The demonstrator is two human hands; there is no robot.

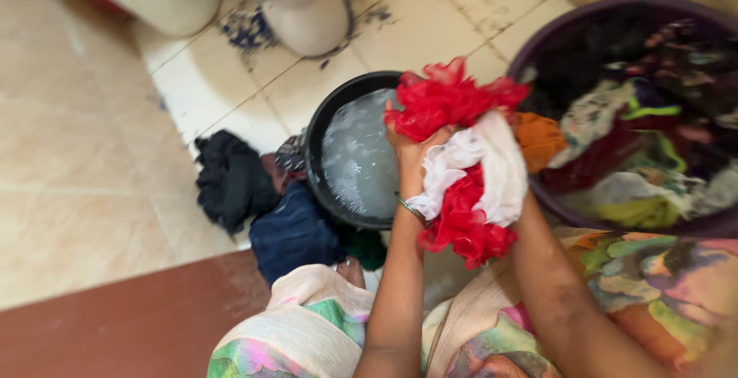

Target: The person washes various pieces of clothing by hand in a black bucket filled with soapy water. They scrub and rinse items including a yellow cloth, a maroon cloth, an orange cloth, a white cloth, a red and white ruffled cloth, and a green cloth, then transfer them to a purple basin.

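View: head camera, looking down at both hands.

Held item: red and white ruffled garment (461, 163), bunched, wet-looking, held in the air above the floor.

Left grip: left hand (411, 155) is closed on the garment's left flank, fingers wrapped into the red frill at the top; a thin bangle sits on the wrist.

Right grip: right hand (516, 193) is mostly hidden under the white cloth; only the forearm shows, so how far the fingers are closed cannot be told. It touches the garment's right flank.

Long axis: the bundle runs from 12 o'clock (red frill) to 6 o'clock (lower red frill), with the white band across the middle.

Key relation: the black basin of soapy water (350, 155) lies at 9 o'clock from the grips, just beside the left hand and partly under the bundle. The left hand is the nearer one to it.

Second container: purple tub of mixed clothes (538, 47) lies at 2 o'clock from the grips, close to the right forearm; an orange cloth (538, 139) at its rim touches the bundle's right edge.

Floor items: dark clothes pile (254, 201) lies at 9 o'clock beyond the basin, on the tiled floor (84, 155).

Far item: white toilet base (307, 9) stands at 11 o'clock, well apart from both hands.
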